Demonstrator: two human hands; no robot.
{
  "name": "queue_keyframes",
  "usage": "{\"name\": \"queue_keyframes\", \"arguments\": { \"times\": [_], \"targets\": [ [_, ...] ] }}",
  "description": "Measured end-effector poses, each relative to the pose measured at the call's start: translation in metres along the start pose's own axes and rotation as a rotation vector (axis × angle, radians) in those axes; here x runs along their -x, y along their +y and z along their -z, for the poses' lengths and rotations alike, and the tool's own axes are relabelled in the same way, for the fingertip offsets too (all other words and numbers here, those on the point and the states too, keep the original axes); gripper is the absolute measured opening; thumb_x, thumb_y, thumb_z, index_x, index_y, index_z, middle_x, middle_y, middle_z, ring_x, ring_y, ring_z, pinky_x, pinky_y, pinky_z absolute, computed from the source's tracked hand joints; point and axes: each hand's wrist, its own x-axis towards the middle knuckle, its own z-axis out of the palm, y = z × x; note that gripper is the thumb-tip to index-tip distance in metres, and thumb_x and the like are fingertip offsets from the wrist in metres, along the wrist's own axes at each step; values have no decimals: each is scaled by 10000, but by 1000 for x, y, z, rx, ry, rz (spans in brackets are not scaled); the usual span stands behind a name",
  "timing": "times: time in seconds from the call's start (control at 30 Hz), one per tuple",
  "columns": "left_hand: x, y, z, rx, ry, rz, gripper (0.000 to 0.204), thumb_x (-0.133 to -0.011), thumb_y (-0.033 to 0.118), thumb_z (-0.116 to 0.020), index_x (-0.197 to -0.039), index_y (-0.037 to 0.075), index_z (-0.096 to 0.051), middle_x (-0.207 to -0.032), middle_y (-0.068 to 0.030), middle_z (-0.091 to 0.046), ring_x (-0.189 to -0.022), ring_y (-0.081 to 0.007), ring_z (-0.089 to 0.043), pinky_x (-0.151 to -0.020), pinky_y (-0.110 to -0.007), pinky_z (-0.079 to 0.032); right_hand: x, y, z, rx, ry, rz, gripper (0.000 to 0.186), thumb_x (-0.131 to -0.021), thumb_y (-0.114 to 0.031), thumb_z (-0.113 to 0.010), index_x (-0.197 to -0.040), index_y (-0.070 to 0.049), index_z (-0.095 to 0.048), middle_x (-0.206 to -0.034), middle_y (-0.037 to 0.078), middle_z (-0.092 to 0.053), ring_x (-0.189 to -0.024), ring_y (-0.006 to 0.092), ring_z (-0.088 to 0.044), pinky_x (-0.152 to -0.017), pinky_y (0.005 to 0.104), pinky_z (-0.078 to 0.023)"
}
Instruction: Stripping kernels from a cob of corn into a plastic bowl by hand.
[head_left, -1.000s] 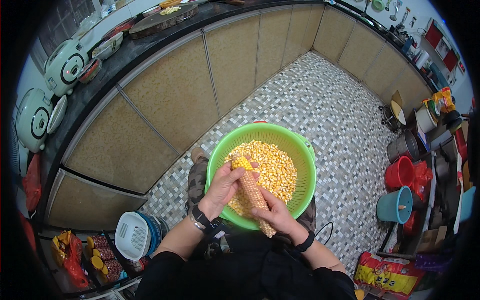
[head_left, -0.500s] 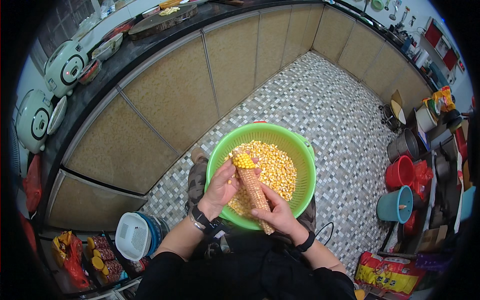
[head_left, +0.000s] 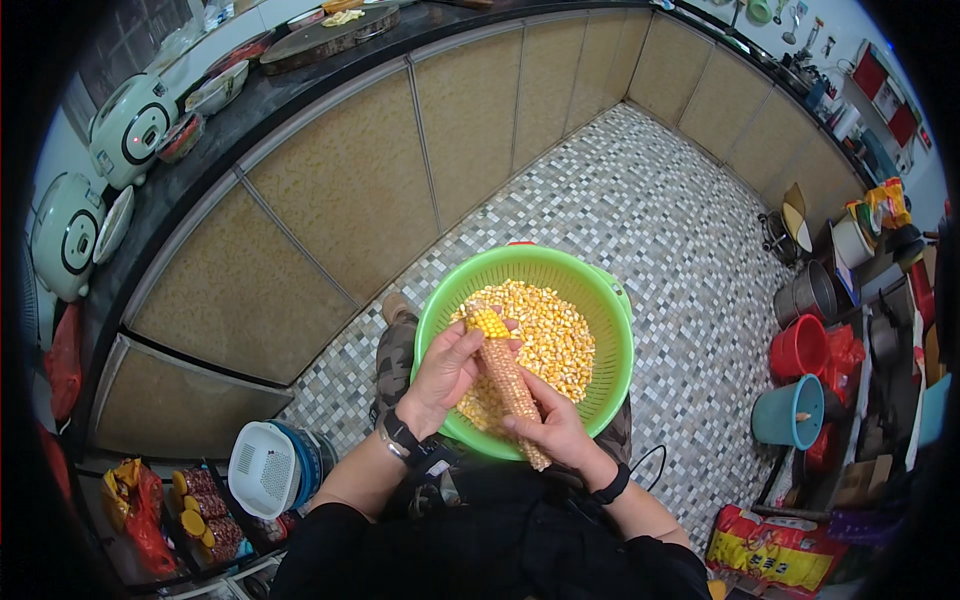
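Between my hands is a corn cob (head_left: 511, 385), tilted over a green basket (head_left: 612, 350). Most of the cob is bare; yellow kernels cover only a band near its far end. My left hand (head_left: 446, 372) grips that far end, its thumb at the edge of the kernels. Around the lower, bare part, my right hand (head_left: 556, 430) is closed, with the thumb lying on top of the cob. Loose yellow corn kernels (head_left: 550, 335) are heaped in the basket beneath. The basket rests at my lap, between my legs.
A white plastic basket (head_left: 262, 470) stands at the lower left. On the right are a red bucket (head_left: 799, 347) and a blue bucket (head_left: 789, 412) beside a crowded shelf. Rice cookers (head_left: 130, 130) and a round chopping board (head_left: 330, 40) sit on the dark counter at upper left.
My left thumb has shifted slightly on the kernel band, and a little of the yellow at its edge is gone. The right hand keeps its hold on the cob.
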Motion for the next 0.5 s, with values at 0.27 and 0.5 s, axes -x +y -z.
{"name": "queue_keyframes", "arguments": {
  "times": [0.27,0.5],
  "targets": [
    [2,3,-3,-12,-21,1,560,-890,245,-615,-1337,-6,-390,-1273,-198,-520,-1103,-306,-570,-965,-412,-463,1,0,2,-102,-10,-54,726,-829,-44,-673,-1430,22,-271,-1349,100,-453,-1179,134,-461,-992,270,-380],
    [1,3,-2,58,-70,-24,542,-948,313,-488,-1353,-24,-359,-1272,-220,-513,-1121,-345,-553,-1001,-447,-422,1,0,4,-85,-7,-36,731,-822,-50,-677,-1428,23,-275,-1341,103,-459,-1173,139,-466,-985,272,-382]
  ]
}}
